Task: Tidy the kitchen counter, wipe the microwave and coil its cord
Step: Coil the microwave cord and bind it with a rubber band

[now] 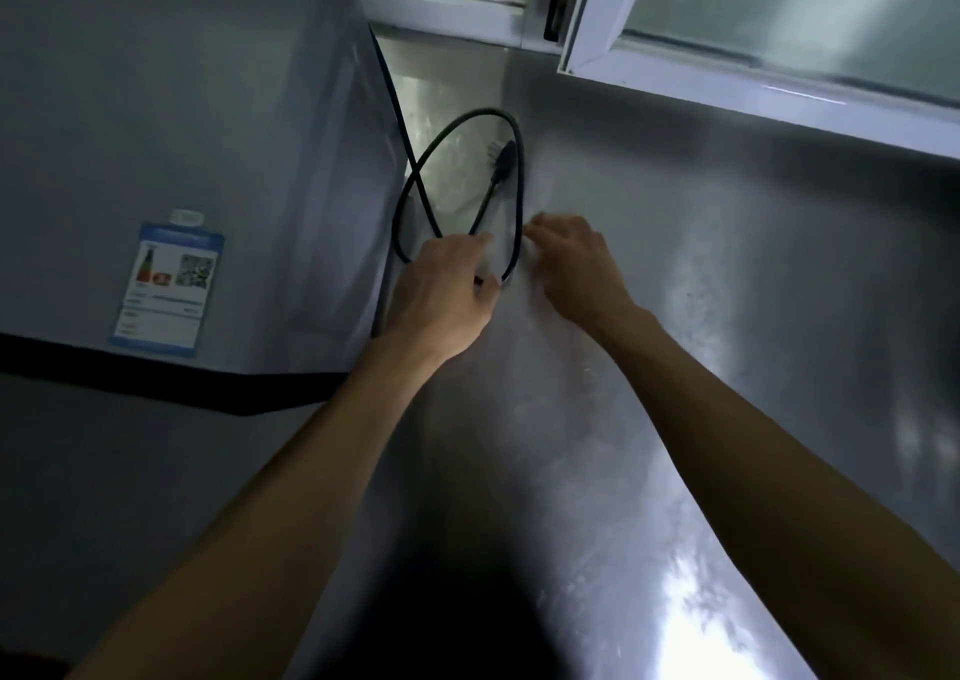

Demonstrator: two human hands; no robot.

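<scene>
The white microwave (182, 134) fills the left of the view, seen from above, with a blue label on its top. Its black cord (519, 180) lies in a loop on the steel counter (727, 290) just right of it, and the plug (503, 162) rests inside the loop. My left hand (441, 295) grips the bottom of the loop where the strands cross. My right hand (576, 269) hovers close beside the loop, its curled fingertips near the cord; whether they touch it I cannot tell.
A white window frame (587, 19) with frosted glass hangs open over the counter's back right. The sill runs along the back edge. Bare steel stretches right of my hands and toward me.
</scene>
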